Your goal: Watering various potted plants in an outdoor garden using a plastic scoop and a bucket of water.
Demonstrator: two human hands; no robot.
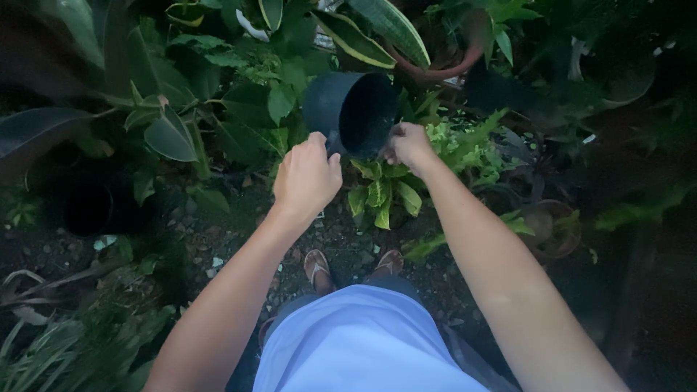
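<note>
An empty black plastic pot (347, 110) is held up in front of me, tilted so its dark mouth faces me and to the right. My left hand (306, 176) grips its rim on the lower left. My right hand (409, 145) pinches the rim on the lower right. Both arms reach out over a small plant with yellow-green leaves (379, 194) growing in the ground just below the pot.
Dense garden plants surround me: broad dark leaves (168, 134) at left, striped sword-shaped leaves (377, 29) behind, ferny greens (472, 145) at right. A round brown pot (555, 229) sits low right, a dark pot (87, 209) at left. My sandalled feet (352, 265) stand on gravelly soil.
</note>
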